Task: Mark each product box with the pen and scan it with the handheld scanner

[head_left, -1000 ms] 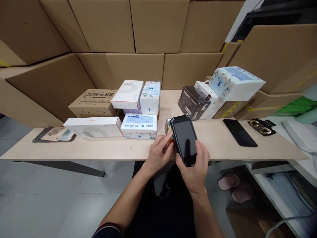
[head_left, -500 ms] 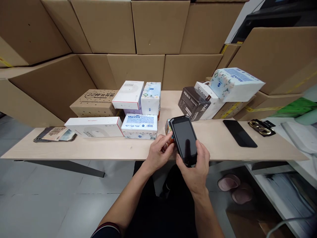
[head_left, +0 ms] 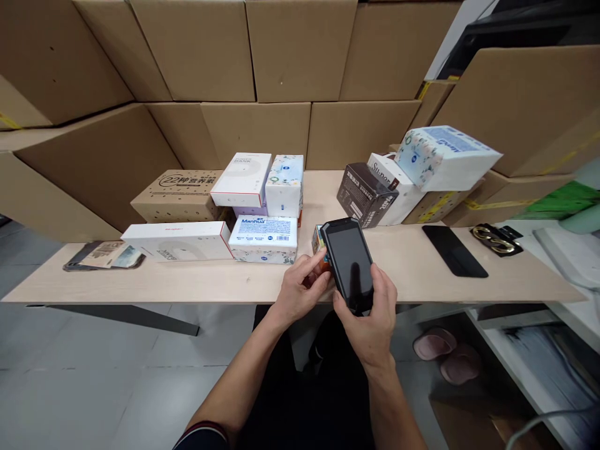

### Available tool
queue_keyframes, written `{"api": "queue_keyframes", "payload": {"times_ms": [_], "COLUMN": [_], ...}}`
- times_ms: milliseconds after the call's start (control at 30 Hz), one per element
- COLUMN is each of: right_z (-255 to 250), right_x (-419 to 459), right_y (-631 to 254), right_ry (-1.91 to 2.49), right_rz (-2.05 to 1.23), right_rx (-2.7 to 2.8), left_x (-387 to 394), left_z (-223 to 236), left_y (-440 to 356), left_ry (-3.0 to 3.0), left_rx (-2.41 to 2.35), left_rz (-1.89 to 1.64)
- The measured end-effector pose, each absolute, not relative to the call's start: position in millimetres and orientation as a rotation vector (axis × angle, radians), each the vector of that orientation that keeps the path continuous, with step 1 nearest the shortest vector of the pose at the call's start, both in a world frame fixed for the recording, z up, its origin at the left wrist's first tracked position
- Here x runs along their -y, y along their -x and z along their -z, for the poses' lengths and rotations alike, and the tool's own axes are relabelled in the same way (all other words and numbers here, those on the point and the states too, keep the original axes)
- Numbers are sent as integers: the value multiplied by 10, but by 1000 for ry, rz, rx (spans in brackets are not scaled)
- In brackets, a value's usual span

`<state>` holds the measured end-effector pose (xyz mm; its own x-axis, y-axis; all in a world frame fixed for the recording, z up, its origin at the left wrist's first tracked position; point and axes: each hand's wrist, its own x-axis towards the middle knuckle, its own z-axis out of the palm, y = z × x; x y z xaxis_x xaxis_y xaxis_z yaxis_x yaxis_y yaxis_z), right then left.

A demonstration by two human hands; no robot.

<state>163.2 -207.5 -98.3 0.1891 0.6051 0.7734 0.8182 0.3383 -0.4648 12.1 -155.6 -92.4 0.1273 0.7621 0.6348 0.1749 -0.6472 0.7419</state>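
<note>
My right hand (head_left: pixel 370 322) is closed around a black handheld device (head_left: pixel 349 262) with a dark screen, my thumb lying along its right edge. It is held just above the front edge of the light wooden table (head_left: pixel 187 281). My left hand (head_left: pixel 300 290) grips a small colourful box (head_left: pixel 319 240) that rests on the table right behind the device's left side. Most of that box is hidden by the device and my fingers.
Several white and patterned boxes (head_left: pixel 265 234) and a brown carton (head_left: pixel 175 194) stand at the table's left. A dark box (head_left: pixel 365 194) and tissue packs (head_left: pixel 443 156) are piled at right. A black slab (head_left: pixel 454 251) lies beside them. Large cartons (head_left: pixel 300 50) form the back wall.
</note>
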Motion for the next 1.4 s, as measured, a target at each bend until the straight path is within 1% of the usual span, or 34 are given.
{"api": "queue_keyframes", "payload": {"times_ms": [500,667,800,967,1167,1400], "right_z": [971,952,956,1014,1139,1190], "right_x": [2075,2053,2036,2006,1921,1774], "right_y": [-1624,-1702,-1889,-2294,-2768,-2970], "right_ry": [1335,1367,1441,1593,1798,1918], "right_rz": [249,266,282,401,461,370], "right_rx": [1505,1470,1396,1306,1325,1370], "left_x": [1564,1565,1563,1555,1565,1579], "left_z": [936,948,952,990,981,969], "left_y": [-114,-111,-113,-117,-127,-132], "left_ry": [-1907,-1915,-1958,-1974,-1998,-2006], "left_rx": [-884,-928,-970,-990,-1010,-1017], "left_rz": [-1587,-1551,-1501,-1453,-1442,-1444]}}
